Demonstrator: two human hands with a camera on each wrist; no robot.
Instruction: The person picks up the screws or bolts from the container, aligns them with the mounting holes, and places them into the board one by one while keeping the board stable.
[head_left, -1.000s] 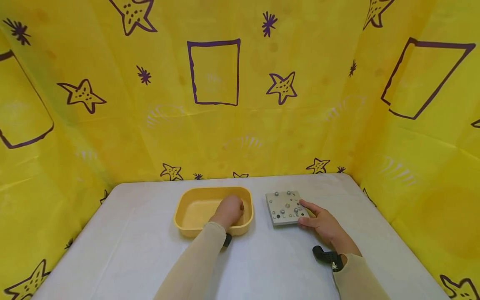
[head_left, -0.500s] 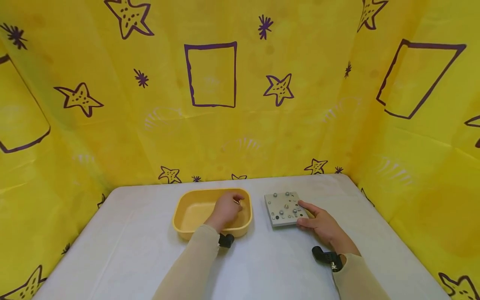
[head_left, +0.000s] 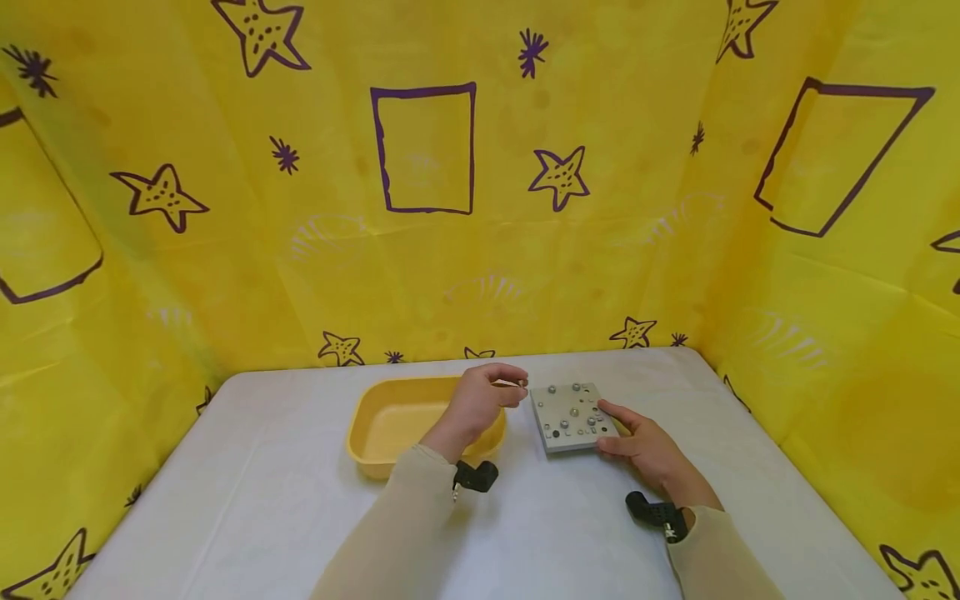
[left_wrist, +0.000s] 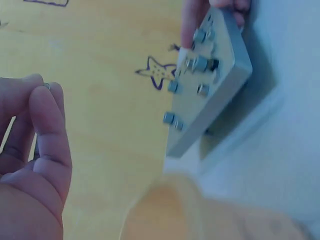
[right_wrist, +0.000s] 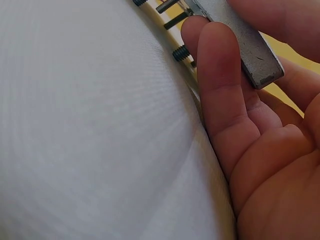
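Head view: noted a white cloth-covered table with rounded far corners, walled on three sides by yellow sheeting printed with purple stars and rectangles. Found broad bare surface at the left and along the near edge. Recorded a shallow yellow plastic tray, rounded at the corners, lying left of centre, and a flat square metal plate studded with small bolt heads just to its right, clear of the tray. Found the left hand raised over the tray's right rim, thumb and forefinger pinched on a small metal piece close to the plate's left edge. Found the right hand gripping the plate's right near corner, thumb on top. Saw a black wrist mount under each sleeve. Left wrist view: confirmed the fingertips closed together with a glint of metal between them, not resolved further; saw the plate edge-on as a thick grey slab, bolt heads standing proud, tray blurred below. Right wrist view, alone in showing the underside: found the fingers curled beneath the plate, clamping it with that edge lifted off the table, and dark threaded shanks protruding below.
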